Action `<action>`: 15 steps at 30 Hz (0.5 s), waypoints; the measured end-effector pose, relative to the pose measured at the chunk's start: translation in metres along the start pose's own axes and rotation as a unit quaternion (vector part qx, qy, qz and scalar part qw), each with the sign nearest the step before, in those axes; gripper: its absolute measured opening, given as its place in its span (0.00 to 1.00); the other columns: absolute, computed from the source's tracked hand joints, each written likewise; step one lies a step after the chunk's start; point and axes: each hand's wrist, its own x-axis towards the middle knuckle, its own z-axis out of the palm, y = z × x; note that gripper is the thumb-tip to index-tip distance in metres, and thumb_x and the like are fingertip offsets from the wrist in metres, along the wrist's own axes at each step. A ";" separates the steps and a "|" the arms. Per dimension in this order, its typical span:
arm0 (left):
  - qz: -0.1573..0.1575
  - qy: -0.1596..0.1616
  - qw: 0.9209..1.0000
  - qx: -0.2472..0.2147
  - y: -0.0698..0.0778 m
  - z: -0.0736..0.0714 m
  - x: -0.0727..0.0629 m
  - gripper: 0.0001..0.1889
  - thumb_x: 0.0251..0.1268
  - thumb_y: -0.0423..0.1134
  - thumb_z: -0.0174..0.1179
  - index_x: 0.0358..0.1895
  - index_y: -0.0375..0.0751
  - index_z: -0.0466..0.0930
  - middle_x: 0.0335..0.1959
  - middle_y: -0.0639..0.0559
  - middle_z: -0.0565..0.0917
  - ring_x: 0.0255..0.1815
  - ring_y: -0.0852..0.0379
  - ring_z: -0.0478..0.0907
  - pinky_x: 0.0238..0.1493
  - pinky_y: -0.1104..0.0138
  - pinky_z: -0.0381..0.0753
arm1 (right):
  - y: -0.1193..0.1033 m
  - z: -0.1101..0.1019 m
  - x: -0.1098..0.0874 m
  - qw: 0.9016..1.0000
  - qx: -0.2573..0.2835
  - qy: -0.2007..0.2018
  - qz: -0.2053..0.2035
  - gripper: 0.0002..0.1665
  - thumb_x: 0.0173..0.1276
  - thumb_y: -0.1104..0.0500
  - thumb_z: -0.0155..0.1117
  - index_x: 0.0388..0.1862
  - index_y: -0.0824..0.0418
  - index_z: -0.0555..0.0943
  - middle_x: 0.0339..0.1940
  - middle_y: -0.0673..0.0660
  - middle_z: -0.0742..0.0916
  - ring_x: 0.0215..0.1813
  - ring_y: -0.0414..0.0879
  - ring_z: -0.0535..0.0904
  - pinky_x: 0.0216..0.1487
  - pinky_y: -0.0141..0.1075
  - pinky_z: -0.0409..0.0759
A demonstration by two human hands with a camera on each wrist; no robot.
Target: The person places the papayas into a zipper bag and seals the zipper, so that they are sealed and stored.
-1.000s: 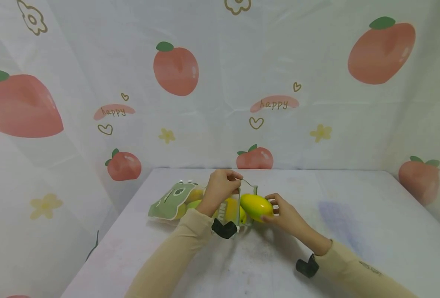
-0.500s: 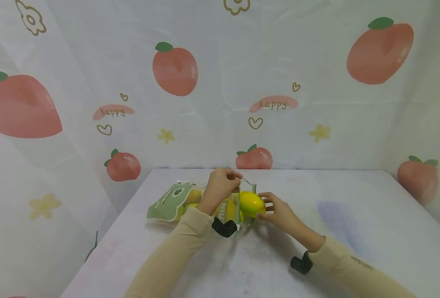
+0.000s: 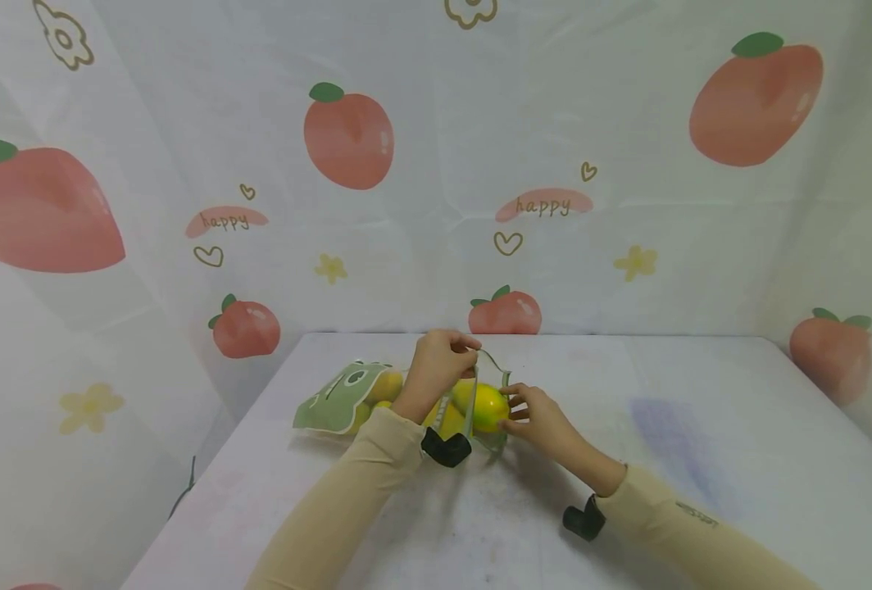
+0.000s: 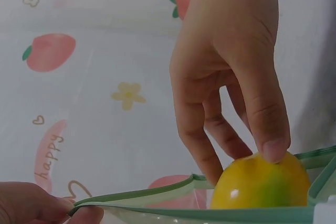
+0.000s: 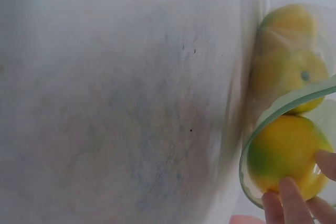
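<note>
A clear zip bag with a green cartoon-face print (image 3: 336,401) lies on the table with several yellow-green mangoes in it. My left hand (image 3: 439,369) pinches the upper edge of its mouth, which faces right; the green rim (image 4: 199,212) is spread apart in the left wrist view. My right hand (image 3: 550,422) holds one mango (image 3: 491,407) by its end with thumb and fingers. Most of that mango sits inside the mouth. Behind it in the right wrist view, more mangoes (image 5: 286,72) show through the clear plastic. My left forearm hides the bag's middle in the head view.
The white table (image 3: 701,442) has a faint purple stain to the right. A fruit-printed curtain (image 3: 421,246) hangs behind and along both sides. Dark camera mounts (image 3: 446,449) hang below both wrists. A thin dark cord (image 3: 183,489) shows at the table's left edge.
My right hand has moved left, carrying the mango from the bag's opening to mostly inside it. The left hand has stayed at the rim, almost in place.
</note>
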 end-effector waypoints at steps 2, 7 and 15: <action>-0.003 0.000 1.000 -0.005 0.001 0.000 0.000 0.09 0.60 0.29 0.58 0.39 0.36 0.87 0.33 0.43 0.85 0.25 0.57 0.85 0.33 0.68 0.86 | 0.002 0.001 0.002 1.000 -0.003 0.001 0.003 0.28 0.60 0.67 0.69 0.60 0.68 0.74 0.50 0.66 0.80 0.48 0.59 0.84 0.49 0.45 0.84; -0.008 0.001 1.000 -0.014 0.003 0.001 -0.001 0.09 0.60 0.29 0.58 0.41 0.34 0.86 0.34 0.42 0.85 0.27 0.55 0.86 0.33 0.67 0.86 | 0.005 0.001 0.006 1.000 0.010 0.003 0.013 0.25 0.61 0.67 0.67 0.57 0.66 0.74 0.52 0.66 0.82 0.50 0.59 0.83 0.50 0.45 0.84; -0.007 0.005 1.000 -0.027 0.002 0.002 0.002 0.10 0.61 0.30 0.59 0.42 0.31 0.86 0.37 0.41 0.86 0.27 0.55 0.86 0.33 0.68 0.86 | 0.010 0.000 0.009 1.000 0.012 -0.003 0.019 0.19 0.63 0.67 0.66 0.53 0.66 0.76 0.53 0.63 0.84 0.53 0.58 0.82 0.50 0.44 0.84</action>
